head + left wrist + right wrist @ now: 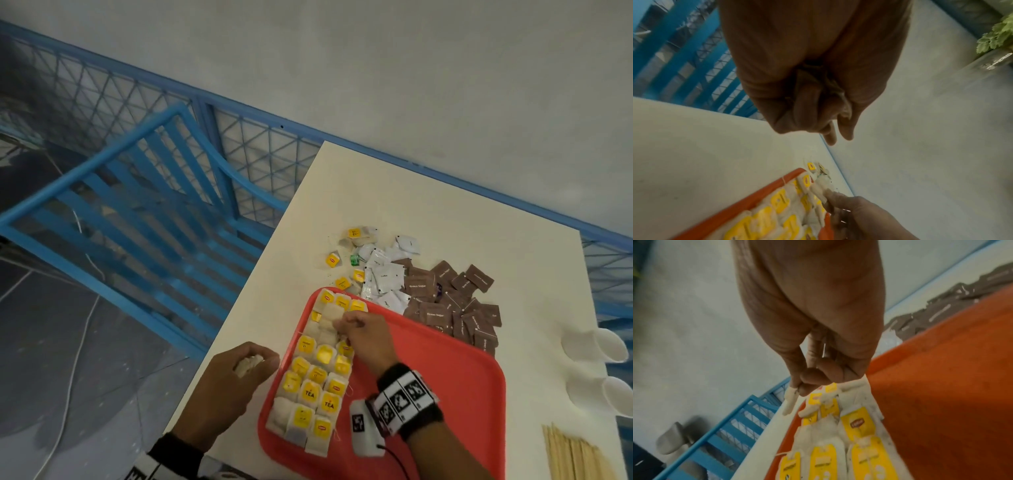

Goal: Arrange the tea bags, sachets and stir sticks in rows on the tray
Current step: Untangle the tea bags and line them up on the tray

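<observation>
A red tray [445, 383] lies at the table's near side, with rows of yellow-tagged tea bags [317, 380] along its left edge. My right hand [363, 334] is over the upper rows and pinches a pale tea bag [790, 400] between thumb and finger. My left hand [236, 380] hovers left of the tray, its fingers curled round a bunch of tea bags [248, 365]. Loose tea bags [356, 240], white sachets [385, 274] and brown sugar sachets [452, 301] lie in heaps beyond the tray. Wooden stir sticks [572, 452] lie at the table's near right corner.
Two white paper cups [596, 346] lie on their sides at the table's right edge. A blue chair [144, 192] and blue mesh railing [260, 150] stand to the left and behind. The table's left edge [239, 294] runs close to the tray.
</observation>
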A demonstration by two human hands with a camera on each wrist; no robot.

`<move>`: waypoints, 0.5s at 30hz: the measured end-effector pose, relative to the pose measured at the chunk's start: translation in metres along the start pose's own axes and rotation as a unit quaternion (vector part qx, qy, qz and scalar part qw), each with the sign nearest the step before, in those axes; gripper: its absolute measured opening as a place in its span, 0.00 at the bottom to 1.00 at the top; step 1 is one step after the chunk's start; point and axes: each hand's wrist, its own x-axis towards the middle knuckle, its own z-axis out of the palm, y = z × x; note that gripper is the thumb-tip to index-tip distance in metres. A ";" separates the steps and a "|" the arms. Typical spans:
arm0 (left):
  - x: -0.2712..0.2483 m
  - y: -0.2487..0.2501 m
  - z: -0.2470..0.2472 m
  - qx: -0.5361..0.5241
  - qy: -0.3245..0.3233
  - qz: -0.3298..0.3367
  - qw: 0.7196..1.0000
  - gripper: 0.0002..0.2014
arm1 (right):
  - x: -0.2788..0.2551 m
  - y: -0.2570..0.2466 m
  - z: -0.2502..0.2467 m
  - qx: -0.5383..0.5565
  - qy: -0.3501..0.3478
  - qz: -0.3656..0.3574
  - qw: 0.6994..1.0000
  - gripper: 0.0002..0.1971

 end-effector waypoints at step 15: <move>0.014 0.001 -0.021 -0.118 -0.005 -0.063 0.991 0.12 | 0.038 0.019 0.049 -0.265 0.087 0.046 0.959 0.18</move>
